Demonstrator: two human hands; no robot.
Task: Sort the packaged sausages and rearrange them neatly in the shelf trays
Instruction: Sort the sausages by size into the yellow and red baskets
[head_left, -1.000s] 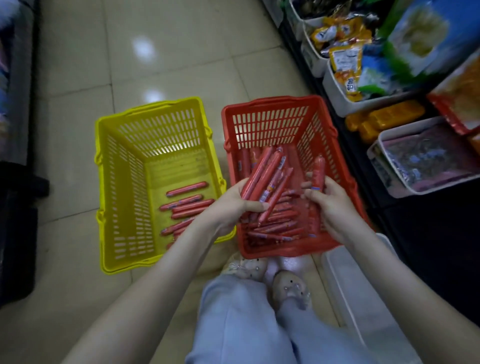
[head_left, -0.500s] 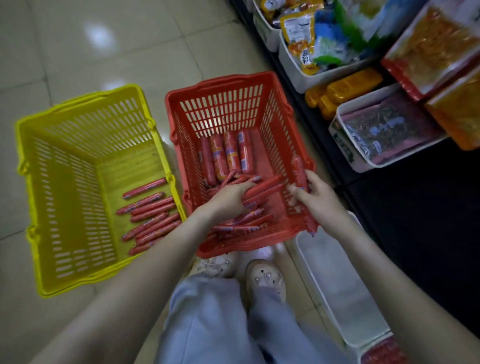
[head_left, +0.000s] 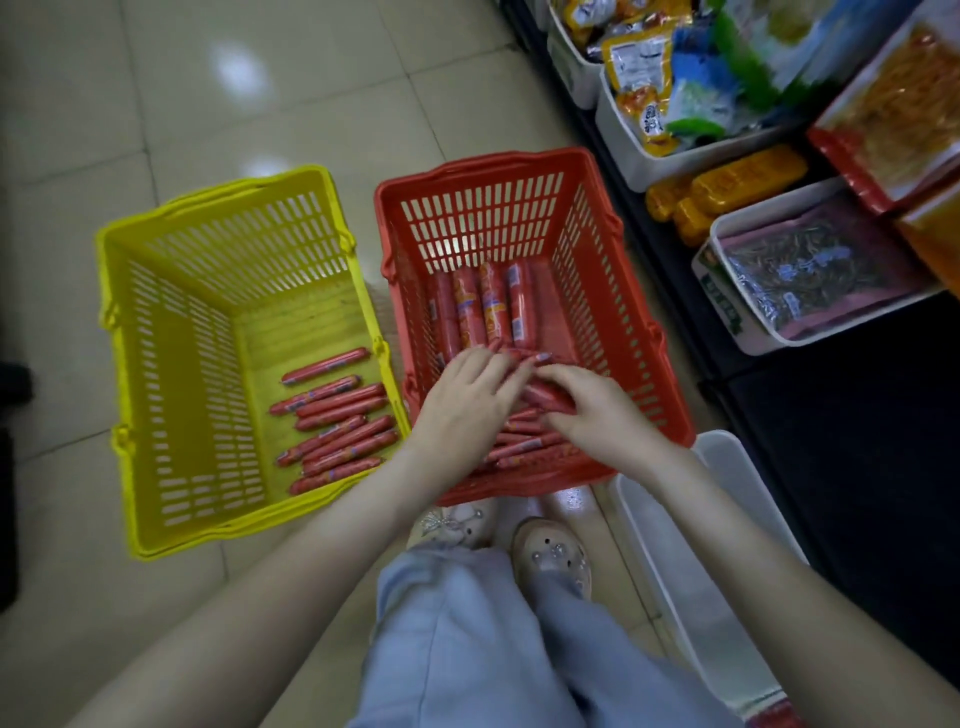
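A red basket (head_left: 587, 218) on the floor holds several thick sausages (head_left: 480, 306) lying side by side at its back and a pile of thin red sausages (head_left: 524, 447) at its front. My left hand (head_left: 465, 400) rests palm down on that pile, its fingers stretched toward the right. My right hand (head_left: 595, 415) is just beside it, fingers curled over a red sausage (head_left: 548, 397) on top of the pile. The fingertips of both hands nearly meet. A yellow basket (head_left: 171, 332) to the left holds several thin sausages (head_left: 337, 423) in its near right corner.
An empty white tray (head_left: 727, 525) lies on the floor by my right forearm. Dark shelving on the right carries white trays (head_left: 727, 312) of snack packets and orange packs (head_left: 727, 187). My legs and shoes (head_left: 550, 556) are below the red basket. Tiled floor stretches to the left.
My left hand lowered its bunch of thin sausages into the red basket and now lies flat on the pile. My right hand moved left over the pile, toward the left hand.
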